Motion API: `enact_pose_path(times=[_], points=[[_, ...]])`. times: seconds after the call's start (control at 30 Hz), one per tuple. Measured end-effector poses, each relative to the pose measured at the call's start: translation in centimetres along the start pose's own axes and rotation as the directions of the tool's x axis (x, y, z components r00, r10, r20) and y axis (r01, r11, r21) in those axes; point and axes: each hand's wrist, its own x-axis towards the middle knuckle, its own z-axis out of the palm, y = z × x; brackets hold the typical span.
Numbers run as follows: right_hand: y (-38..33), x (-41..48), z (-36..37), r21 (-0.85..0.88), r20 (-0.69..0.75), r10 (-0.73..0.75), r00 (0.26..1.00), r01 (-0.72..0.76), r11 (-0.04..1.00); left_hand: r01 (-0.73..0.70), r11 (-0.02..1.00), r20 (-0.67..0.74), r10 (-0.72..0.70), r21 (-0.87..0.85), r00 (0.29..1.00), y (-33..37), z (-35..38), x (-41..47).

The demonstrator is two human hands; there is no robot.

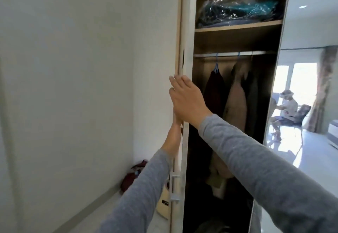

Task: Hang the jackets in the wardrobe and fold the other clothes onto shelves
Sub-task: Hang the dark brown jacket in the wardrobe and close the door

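Observation:
The wardrobe stands open, its white door edge (185,53) running top to bottom in the middle. My right hand (184,97) lies flat on that edge with straight fingers. My left hand (176,123) reaches up just below it, mostly hidden behind the right hand and the door edge. Inside, a dark red jacket (214,93) and a beige jacket (236,104) hang on blue hangers from the rail (228,54), with darker clothes to their right. A plastic-wrapped teal bundle (237,12) lies on the upper shelf (237,26).
A mirrored door (311,68) at the right reflects a bright room with a seated person and a curtain. A white wall fills the left. On the floor by the wall lie a red bag (130,176) and a light-coloured object (163,201) behind the door.

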Motion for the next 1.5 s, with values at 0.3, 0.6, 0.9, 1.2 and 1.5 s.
enact_pose_path(times=[0.3, 0.6, 0.9, 1.2, 1.5], points=[[6.2, -4.5, 4.1, -0.241, 0.031, 0.275, 0.961, -0.26, 0.935, -0.19, 0.969, 0.104, 0.176, 0.157, 0.979, -4.6, 6.9, 3.7], [14.4, -7.4, 11.4, -0.127, -0.188, 0.359, 0.914, -0.385, 0.914, -0.429, 0.814, 0.175, 0.392, 0.393, 0.903, -8.2, 11.8, 9.6], [20.0, -8.7, 16.9, -0.139, -0.21, 0.343, 0.916, -0.375, 0.916, -0.593, 0.509, 0.183, 0.643, 0.625, 0.744, -10.6, 16.2, 16.4], [23.8, -9.0, 22.6, -0.109, -0.243, 0.387, 0.889, -0.422, 0.9, -0.644, 0.328, 0.267, 0.713, 0.691, 0.649, -15.1, 18.5, 21.9], [25.5, -8.4, 27.7, -0.062, -0.243, 0.487, 0.839, -0.515, 0.855, -0.647, 0.186, 0.347, 0.719, 0.739, 0.602, -17.3, 19.3, 25.8]])
